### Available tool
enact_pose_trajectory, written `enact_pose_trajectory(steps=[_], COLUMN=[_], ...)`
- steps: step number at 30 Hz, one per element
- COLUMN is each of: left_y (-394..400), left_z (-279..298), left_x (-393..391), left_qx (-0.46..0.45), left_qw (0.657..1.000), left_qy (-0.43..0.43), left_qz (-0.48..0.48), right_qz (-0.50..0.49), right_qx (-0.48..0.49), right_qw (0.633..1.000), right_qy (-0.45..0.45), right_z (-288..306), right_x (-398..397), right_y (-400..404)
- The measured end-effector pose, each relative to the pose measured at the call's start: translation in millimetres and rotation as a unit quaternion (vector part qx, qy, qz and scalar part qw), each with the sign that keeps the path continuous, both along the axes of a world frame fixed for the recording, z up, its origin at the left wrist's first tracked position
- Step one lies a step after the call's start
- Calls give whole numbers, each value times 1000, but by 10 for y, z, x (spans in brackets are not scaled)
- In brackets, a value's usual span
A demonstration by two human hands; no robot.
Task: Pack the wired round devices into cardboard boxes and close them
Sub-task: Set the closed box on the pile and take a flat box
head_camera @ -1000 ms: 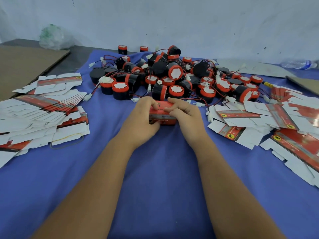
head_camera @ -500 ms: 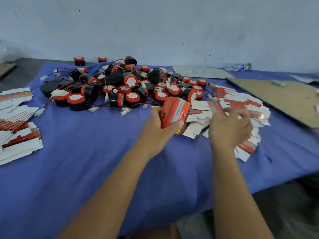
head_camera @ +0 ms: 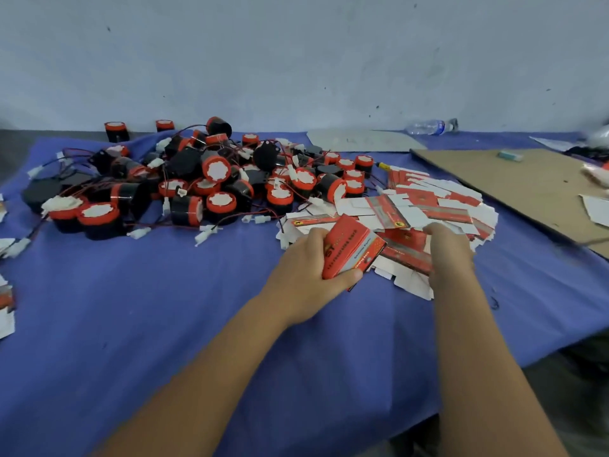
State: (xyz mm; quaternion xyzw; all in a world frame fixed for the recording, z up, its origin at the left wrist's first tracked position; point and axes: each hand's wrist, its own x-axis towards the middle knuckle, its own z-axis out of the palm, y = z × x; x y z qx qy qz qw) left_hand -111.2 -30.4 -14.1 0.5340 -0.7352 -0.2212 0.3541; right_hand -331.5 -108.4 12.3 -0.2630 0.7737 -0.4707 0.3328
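Observation:
My left hand (head_camera: 303,278) grips a closed red cardboard box (head_camera: 349,249), tilted, just above the blue cloth (head_camera: 164,308). My right hand (head_camera: 449,255) lies on a heap of flat, unfolded red and white cartons (head_camera: 428,206) just right of the box. Its fingers bend down into the heap, and whether they pinch a carton is hidden. Behind and to the left lies a big tangled pile of wired round devices (head_camera: 217,179): black bodies, red rims, white faces, red and black wires with white plugs.
A brown cardboard sheet (head_camera: 514,186) lies at the right rear. A white sheet (head_camera: 359,140) and a plastic water bottle (head_camera: 428,127) lie by the wall. More flat cartons (head_camera: 5,308) show at the left edge. The table's near right corner drops away below my right forearm.
Both hands held the red box together in front of the devices. My left hand now carries it alone to the right, and my right hand has come down onto the flat cartons.

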Motion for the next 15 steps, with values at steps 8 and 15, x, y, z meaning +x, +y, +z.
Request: enact_pose_trajectory(steps=[8,15], left_y=[-528,-695], left_z=[-142,-163], left_x=[423,638], left_qx=[-122,-78], left_qw=[981,969], left_qy=[-89,118], left_qz=[123,200], right_qz=[-48,127], right_qx=[-4,-120], right_qw=[998,966], right_qy=[27,-189], right_z=[-80,-21], right_x=[462,908], right_y=[-692,-1232])
